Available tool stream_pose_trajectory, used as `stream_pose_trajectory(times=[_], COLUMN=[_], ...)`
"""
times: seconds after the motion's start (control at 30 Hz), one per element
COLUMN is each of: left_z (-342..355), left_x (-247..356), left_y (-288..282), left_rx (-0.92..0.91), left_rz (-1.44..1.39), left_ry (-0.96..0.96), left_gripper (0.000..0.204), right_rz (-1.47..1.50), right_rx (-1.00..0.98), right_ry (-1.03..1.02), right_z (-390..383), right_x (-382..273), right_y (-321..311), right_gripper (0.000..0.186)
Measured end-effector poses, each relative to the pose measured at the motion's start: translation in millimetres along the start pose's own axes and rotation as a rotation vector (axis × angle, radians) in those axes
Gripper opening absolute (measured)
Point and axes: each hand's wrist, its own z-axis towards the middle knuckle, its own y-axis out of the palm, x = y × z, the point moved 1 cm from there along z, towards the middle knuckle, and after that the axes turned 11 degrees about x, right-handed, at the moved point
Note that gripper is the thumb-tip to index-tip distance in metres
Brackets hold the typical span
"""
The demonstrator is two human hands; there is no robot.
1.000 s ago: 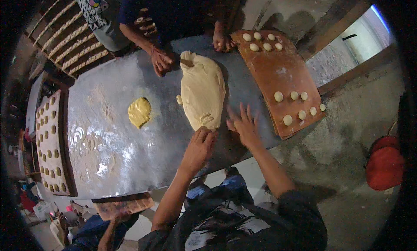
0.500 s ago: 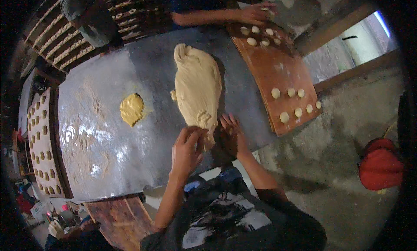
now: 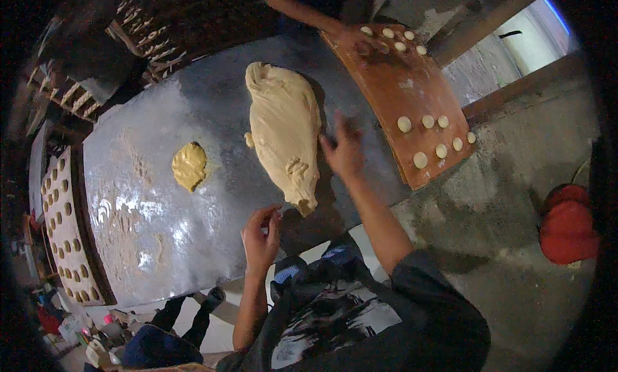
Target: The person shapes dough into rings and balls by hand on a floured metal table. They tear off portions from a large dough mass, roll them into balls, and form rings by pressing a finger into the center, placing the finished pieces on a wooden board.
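A large, long mass of pale dough (image 3: 283,127) lies on the grey metal-topped table (image 3: 225,230), its narrow end toward me. My right hand (image 3: 344,150) is beside the dough's right edge, fingers stretched and slightly blurred, the thumb close to the dough. I cannot tell whether it touches. Just short of the narrow end, my left hand (image 3: 261,237) hovers near the table's front edge. Its fingers are loosely curled, the thumb apart, and nothing shows between them. Left of the dough sits a smaller yellow, shiny lump (image 3: 190,166).
At the right, a brown board (image 3: 418,102) carries several small dough balls; another person's hand (image 3: 364,44) reaches over its far end. Along the left stands a tray (image 3: 67,217) of small dough pieces. Racks (image 3: 151,44) rise at the back left. A red object (image 3: 570,227) is on the right.
My left hand has come off the dough's narrow end toward me. The right hand has moved up along the dough's right side. The other person's hand has moved left and lower over the board.
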Motion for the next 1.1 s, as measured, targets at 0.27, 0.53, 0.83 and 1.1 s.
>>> stream_pose_trajectory(times=[0.27, 0.53, 0.83, 1.1], left_z=[5, -4, -15, -21], left_x=[-10, -9, 3, 13], left_y=[-3, -1, -2, 4], left_rx=[0.058, 0.050, 0.087, 0.140], left_rz=[-0.039, -0.102, -0.074, 0.457], left_ry=[-0.066, -0.041, -0.179, -0.085], left_gripper=[0.021, 0.022, 0.022, 0.033], right_rz=[0.039, 0.156, 0.201, 0.274], right_rx=[0.004, 0.082, 0.030, -0.237], right_ry=[-0.003, 0.126, -0.047, 0.269], right_z=[4, 31, 21, 13], right_x=[-17, 6, 4, 19], right_y=[-16, -9, -16, -69], right_gripper=[0.043, 0.057, 0.044, 0.041])
